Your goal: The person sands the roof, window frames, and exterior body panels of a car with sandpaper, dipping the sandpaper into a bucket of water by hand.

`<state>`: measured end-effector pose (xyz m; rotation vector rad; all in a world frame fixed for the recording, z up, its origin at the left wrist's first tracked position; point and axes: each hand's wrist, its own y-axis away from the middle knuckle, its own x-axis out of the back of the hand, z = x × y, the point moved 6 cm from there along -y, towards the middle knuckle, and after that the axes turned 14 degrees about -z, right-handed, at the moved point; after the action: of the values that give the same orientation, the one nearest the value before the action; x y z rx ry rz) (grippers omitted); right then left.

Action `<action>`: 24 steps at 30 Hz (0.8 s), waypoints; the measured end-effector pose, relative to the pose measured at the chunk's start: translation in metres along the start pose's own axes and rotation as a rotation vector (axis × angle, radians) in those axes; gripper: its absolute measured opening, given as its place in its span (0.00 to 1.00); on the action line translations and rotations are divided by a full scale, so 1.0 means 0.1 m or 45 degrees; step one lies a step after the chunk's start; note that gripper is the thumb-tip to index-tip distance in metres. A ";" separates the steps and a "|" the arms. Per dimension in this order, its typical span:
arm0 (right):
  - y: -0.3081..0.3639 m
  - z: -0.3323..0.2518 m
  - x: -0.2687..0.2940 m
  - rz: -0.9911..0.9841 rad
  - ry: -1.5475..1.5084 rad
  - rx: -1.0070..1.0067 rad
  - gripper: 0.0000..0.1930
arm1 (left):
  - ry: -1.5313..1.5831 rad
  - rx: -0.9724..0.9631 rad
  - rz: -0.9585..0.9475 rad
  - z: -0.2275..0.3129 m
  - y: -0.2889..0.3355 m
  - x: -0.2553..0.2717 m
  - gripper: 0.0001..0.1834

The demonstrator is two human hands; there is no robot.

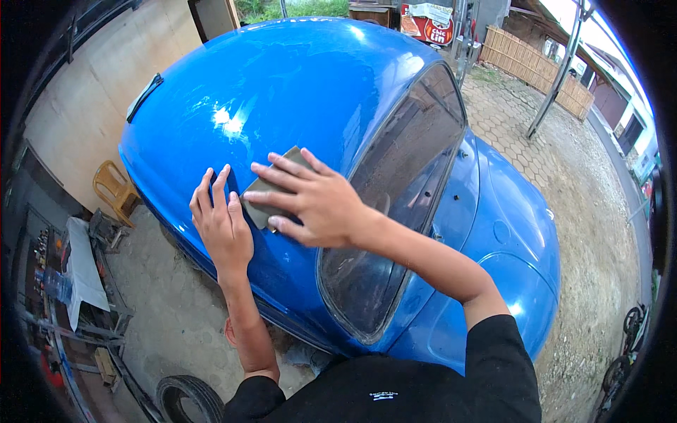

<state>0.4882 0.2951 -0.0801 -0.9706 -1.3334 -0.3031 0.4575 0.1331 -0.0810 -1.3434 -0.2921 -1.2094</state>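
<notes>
Grey sanding block (271, 189) on blue car roof (296, 84), just ahead of dark window glass (395, 204), pressed flat under right hand (314, 201) with fingers spread over it. Left hand (222, 222) open, palm down on paint just beside block, holding nothing. Yellow plastic chair (116, 189) and tyre (187, 398) on ground beyond car.

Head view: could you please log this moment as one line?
right hand: presses sanding pad | left hand: flat on blue car roof

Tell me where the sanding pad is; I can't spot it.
In the head view, the grey sanding pad lies flat on the blue car roof, pressed under the right hand, just right of the left hand.
</notes>
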 end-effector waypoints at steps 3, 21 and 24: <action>-0.26 0.65 0.19 0.046 0.063 -0.344 0.23 | -0.020 0.006 -0.010 -0.02 0.02 -0.04 0.23; 0.02 1.58 0.42 0.227 -0.061 -0.816 0.28 | 0.042 -0.016 -0.015 0.12 -0.02 -0.12 0.24; -0.13 1.24 0.29 0.237 0.087 -0.816 0.32 | 0.049 0.009 0.002 0.02 -0.02 -0.08 0.23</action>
<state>0.4030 0.3877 -0.0574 -1.5919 -1.0855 -0.6359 0.4532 0.1393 -0.0856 -1.3124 -0.2671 -1.2305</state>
